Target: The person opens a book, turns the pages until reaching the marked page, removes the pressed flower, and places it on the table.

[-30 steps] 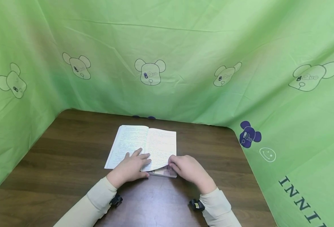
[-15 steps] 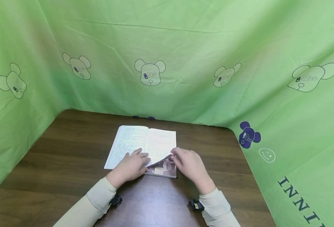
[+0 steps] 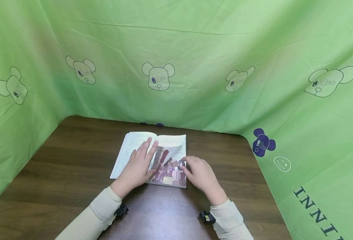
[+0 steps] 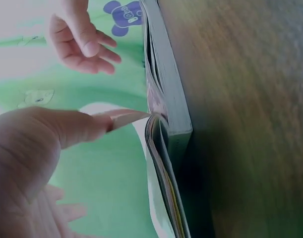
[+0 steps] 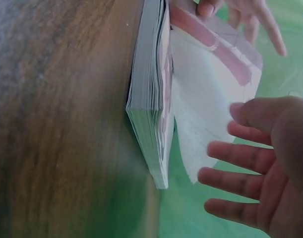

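An open book lies on the table, printed text on its left side. One leaf stands lifted and bent over toward the left, and beneath it on the right side shows a coloured picture page. My left hand spreads its straight fingers over the left side of the book; its thumb touches the lifted leaf near the fold. My right hand is by the book's right edge, fingers loosely bent and apart from the leaf in the right wrist view.
The book is on a brown wooden table. Green cloth with printed bear heads hangs around the table's back and sides. A small black device is strapped at the right wrist, another at the left.
My right hand has raised the leaf's lower corner and let go of it. The leaf has swung up and leftward, uncovering the picture page. My left fingers have moved farther up the book.
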Demonstrator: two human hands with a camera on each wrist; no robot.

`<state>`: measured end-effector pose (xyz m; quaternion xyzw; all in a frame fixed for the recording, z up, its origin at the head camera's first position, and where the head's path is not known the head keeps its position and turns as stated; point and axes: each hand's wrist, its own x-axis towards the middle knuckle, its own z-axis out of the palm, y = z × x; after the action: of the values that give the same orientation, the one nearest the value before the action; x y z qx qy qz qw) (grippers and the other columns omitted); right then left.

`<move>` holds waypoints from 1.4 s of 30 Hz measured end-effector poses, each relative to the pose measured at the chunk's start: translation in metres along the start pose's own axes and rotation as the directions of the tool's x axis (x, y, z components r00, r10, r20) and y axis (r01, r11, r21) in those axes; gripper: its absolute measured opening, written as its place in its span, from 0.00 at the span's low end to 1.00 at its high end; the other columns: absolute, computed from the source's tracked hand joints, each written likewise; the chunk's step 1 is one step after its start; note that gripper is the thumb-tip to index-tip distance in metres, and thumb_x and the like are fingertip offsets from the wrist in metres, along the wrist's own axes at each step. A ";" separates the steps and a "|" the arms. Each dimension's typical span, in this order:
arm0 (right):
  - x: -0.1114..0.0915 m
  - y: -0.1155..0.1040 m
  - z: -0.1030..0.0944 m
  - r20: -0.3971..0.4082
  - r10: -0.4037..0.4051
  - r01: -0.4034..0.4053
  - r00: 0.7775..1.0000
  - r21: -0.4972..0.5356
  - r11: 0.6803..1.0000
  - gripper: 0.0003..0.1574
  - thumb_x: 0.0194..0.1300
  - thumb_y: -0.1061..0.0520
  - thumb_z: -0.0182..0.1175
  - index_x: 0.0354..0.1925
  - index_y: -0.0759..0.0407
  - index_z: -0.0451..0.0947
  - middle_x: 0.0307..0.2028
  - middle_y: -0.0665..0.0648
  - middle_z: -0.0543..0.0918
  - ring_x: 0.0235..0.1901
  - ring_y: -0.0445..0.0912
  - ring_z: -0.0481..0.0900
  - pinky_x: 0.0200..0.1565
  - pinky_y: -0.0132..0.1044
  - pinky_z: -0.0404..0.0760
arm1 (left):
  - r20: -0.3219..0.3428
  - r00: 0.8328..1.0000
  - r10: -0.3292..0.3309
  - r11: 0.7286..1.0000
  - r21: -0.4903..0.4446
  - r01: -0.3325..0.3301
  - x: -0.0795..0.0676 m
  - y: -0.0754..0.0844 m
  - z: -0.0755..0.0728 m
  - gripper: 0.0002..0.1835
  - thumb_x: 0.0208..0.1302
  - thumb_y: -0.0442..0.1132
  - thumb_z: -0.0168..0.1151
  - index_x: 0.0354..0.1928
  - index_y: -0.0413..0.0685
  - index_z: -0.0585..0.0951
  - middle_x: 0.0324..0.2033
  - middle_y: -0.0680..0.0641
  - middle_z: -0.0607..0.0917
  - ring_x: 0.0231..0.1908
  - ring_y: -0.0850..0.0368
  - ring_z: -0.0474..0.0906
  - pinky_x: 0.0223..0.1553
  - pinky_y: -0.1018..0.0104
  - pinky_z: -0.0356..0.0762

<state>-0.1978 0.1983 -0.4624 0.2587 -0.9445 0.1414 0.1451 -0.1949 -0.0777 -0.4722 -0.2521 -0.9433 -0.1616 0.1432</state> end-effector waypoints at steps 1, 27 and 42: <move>0.000 0.000 0.001 0.022 -0.015 0.015 1.000 0.008 1.000 0.14 0.66 0.55 0.69 0.49 0.55 0.84 0.46 0.54 0.89 0.48 0.51 0.87 0.52 0.50 0.83 | -0.012 1.000 -0.003 1.000 0.024 0.003 0.000 0.000 0.000 0.62 0.57 0.47 0.77 0.83 0.54 0.43 0.81 0.36 0.46 0.77 0.35 0.52 0.66 0.27 0.63; -0.011 -0.002 0.012 0.401 -0.137 0.100 0.906 0.112 0.989 0.47 0.61 0.39 0.72 0.72 0.56 0.72 0.76 0.62 0.65 0.75 0.63 0.61 0.73 0.67 0.53 | 0.182 0.980 0.082 0.987 0.123 -0.105 -0.009 -0.006 0.004 0.34 0.71 0.46 0.63 0.77 0.59 0.67 0.81 0.46 0.54 0.80 0.36 0.45 0.72 0.25 0.42; -0.010 -0.002 0.012 0.401 -0.140 0.115 0.905 0.087 0.990 0.45 0.62 0.39 0.71 0.71 0.54 0.73 0.75 0.61 0.67 0.75 0.62 0.62 0.72 0.67 0.56 | 0.394 0.909 -0.134 0.991 0.039 0.130 -0.009 -0.006 0.004 0.31 0.79 0.56 0.48 0.78 0.53 0.66 0.80 0.42 0.57 0.78 0.30 0.49 0.69 0.23 0.51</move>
<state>-0.1908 0.1972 -0.4768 0.3479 -0.9303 0.1035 -0.0532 -0.1918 -0.0850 -0.4804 -0.2144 -0.9686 -0.1108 -0.0603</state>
